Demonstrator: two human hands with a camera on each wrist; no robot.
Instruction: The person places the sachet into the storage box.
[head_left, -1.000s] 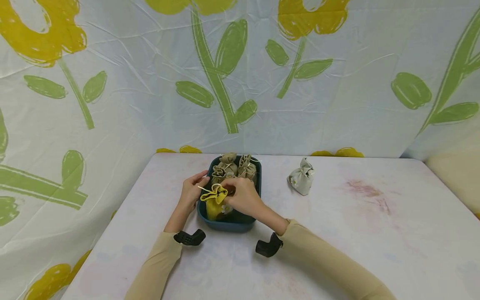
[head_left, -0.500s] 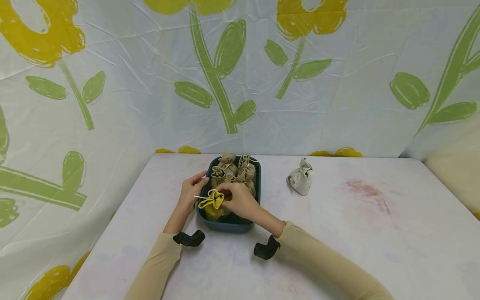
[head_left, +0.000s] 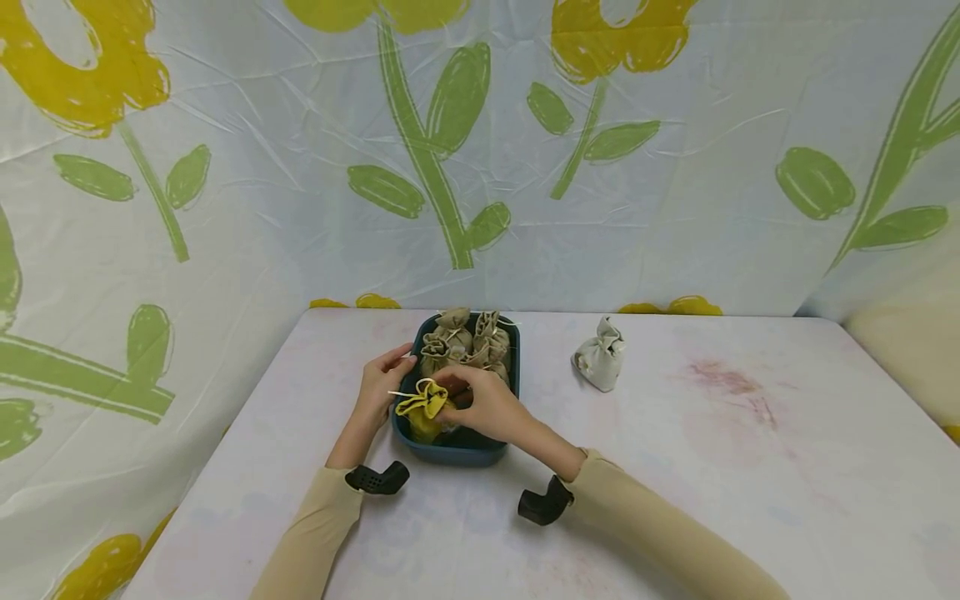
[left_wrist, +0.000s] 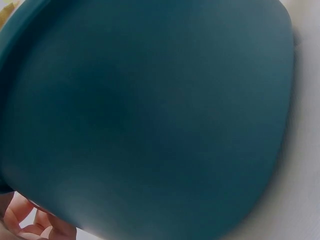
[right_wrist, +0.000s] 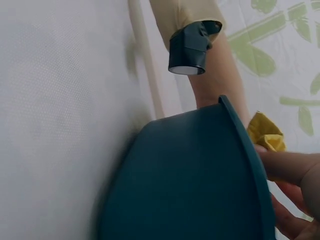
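In the head view, my left hand [head_left: 379,387] holds the left side of a dark teal tub [head_left: 450,456] at its rim. Part of that hand shows low in the left wrist view, beside the tub wall [left_wrist: 150,125]. My right hand [head_left: 491,407] reaches into the tub's near part, thumb and index finger curved about the neck of a yellow drawstring pouch [head_left: 424,408]. The same pouch [right_wrist: 267,134] sticks up past the tub's rim in the right wrist view, where a finger touches it. Several tan drawstring pouches [head_left: 453,333] fill the tub's far part.
A pale grey drawstring pouch [head_left: 600,360] stands on the table [head_left: 675,500] to the right of the tub. A flower-printed cloth [head_left: 300,167] hangs along the back and left. Each wrist carries a black camera mount [head_left: 378,478].
The yellow pouch has gone lower into the tub and slightly nearer. My right forearm has since shifted a little to the right, with more gap between thumb and index finger. My left hand stays put.
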